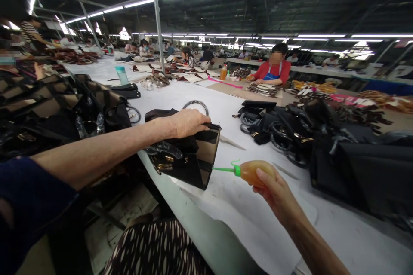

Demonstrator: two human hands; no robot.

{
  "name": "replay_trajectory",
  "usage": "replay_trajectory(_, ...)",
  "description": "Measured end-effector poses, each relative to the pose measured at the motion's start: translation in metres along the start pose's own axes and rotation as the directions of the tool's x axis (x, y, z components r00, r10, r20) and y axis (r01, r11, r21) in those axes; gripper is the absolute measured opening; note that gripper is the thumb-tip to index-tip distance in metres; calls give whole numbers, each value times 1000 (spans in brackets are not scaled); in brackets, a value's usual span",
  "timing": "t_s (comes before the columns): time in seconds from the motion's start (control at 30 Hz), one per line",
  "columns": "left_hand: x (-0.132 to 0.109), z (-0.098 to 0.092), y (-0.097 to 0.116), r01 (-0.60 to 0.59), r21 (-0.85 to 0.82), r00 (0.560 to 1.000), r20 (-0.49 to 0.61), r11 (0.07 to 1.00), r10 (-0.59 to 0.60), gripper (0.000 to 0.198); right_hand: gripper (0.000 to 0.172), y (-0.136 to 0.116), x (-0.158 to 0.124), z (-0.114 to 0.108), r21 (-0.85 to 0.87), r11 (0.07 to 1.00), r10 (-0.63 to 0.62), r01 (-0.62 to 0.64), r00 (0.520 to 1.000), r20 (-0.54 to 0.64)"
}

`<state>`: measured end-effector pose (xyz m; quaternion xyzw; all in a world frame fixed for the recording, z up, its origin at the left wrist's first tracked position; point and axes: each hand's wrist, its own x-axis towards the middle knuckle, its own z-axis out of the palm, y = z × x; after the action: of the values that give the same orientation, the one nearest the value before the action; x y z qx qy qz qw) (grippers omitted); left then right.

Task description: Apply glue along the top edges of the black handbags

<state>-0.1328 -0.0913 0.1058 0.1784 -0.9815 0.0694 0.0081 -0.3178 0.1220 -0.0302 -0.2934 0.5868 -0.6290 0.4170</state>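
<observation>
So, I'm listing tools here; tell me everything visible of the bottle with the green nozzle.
The rounded bottle looks like translucent amber plastic, with a green collar, a long thin nozzle and a slim green curl beside it. The right hand holds it sideways above the white table, covering its base. The nozzle tip meets the edge of the black bag in this view; actual contact is unclear.

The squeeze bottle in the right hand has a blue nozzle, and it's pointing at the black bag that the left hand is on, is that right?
Not quite: the nozzle is green, not blue, as the head view shows. The squeeze bottle is in the right hand, its nozzle pointing at the black bag that the left hand is on.
</observation>
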Motion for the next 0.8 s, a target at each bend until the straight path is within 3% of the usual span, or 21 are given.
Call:
replay_trajectory(0.17, 2, 12, 15, 39, 111, 999, -21, 993, -37, 20, 37, 12, 17, -7, 17, 999, 42, -41, 999, -26)
replay_trajectory(0.3, -2, 11, 21, 46, 121, 999, -22, 992, -44, 19, 38, 21, 24, -11, -96, 995, 22, -27, 998, -55)
replay_trajectory(0.6, -15, 14, 32, 26, 110, 1000, -21, 994, -23, 19, 48, 19, 27, -3, -295, 947, -166, 127, 980, -112)
replay_trajectory(0.8, -22, 14, 41, 8, 66, 999, 44, 998, -11, 16, 57, 14, 21, 5, -427, 888, -235, 168, 966, -107)
